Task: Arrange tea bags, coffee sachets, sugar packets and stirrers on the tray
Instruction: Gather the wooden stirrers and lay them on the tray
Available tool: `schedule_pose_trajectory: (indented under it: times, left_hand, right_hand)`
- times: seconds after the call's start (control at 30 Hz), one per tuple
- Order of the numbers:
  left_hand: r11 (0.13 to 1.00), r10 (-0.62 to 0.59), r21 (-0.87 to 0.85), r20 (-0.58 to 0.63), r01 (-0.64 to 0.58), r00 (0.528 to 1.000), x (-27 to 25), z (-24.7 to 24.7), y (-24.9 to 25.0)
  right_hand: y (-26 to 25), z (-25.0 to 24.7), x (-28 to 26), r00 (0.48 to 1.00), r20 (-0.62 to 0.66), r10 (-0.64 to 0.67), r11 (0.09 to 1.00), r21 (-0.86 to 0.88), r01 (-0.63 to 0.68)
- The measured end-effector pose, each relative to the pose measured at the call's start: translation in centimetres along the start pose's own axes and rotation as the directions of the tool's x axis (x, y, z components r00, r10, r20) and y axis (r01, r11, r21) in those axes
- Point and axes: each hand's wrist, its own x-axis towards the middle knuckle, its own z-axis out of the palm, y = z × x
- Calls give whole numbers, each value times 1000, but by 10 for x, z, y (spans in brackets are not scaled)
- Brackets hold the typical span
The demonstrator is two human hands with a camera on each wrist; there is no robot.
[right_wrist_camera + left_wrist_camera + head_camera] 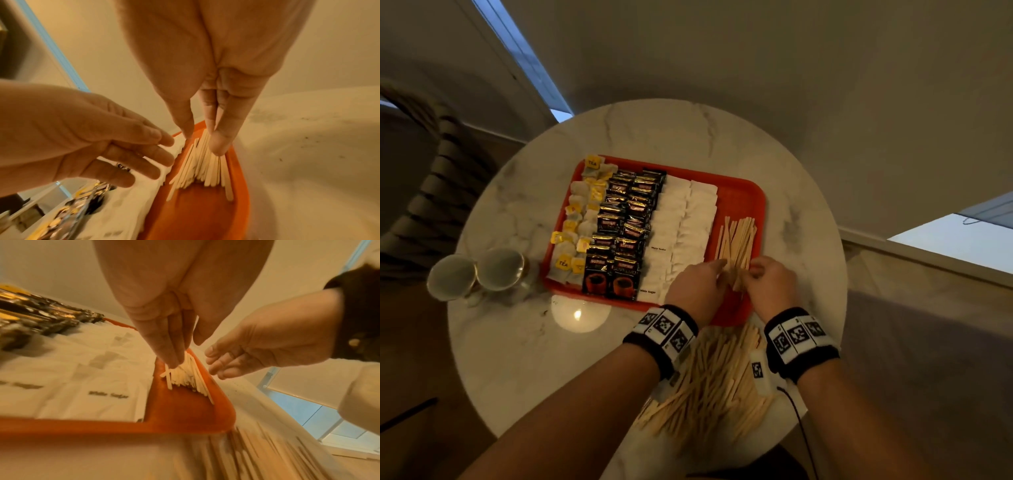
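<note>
Both grips are loose: left hand (697, 284) fingers extended, touching the stirrers (738, 241); right hand (770, 282) fingertips (218, 142) resting on the same bundle. Red tray (743, 195) on marble surface (654, 126) carries tagged "TEA" bags (577, 222), "KOPIKO" coffee sachets (625, 233), "White Sugar" packets (681, 222). Loose stirrer pile (709, 383) lies off-tray.
</note>
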Motion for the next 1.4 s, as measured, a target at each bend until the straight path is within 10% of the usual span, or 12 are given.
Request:
schedule_pose_trajectory:
  times: [0.4,1.4]
  left_hand:
    - [941,-123,331,157,65,980,-148,49,-102]
    - [971,-66,233,463,-49,884,-134,-10,-151]
  right_hand:
    - [51,55,-129,906,376,195,813,-578,65]
    - [17,87,-147,967,252,-47,980,-176,94]
